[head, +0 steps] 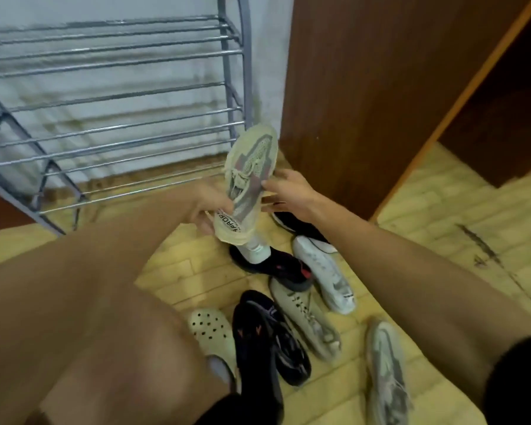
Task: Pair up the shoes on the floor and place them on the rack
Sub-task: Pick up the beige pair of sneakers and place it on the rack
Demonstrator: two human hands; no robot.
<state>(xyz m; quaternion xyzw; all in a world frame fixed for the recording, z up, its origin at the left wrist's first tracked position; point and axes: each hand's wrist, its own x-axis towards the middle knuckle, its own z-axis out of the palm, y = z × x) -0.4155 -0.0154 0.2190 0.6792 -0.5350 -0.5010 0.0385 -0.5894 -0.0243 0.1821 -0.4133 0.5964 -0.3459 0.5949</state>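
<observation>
My left hand (207, 207) grips the heel of a pale green and grey knit sneaker (249, 176), held up off the floor with its toe pointing at the rack. My right hand (288, 191) is beside the shoe's right side, fingers apart, fingertips at or near it. A matching grey-green sneaker (387, 372) lies on the floor at lower right. The grey metal shoe rack (114, 96) stands against the wall on the left, and its bars hold nothing.
On the yellow tiled floor lie a white sneaker (325, 274), a beige lace-up sneaker (307, 320), black sneakers (270, 335) (276, 265) (298, 225) and a pale clog (212, 335). A brown wooden cabinet (380, 87) stands right of the rack.
</observation>
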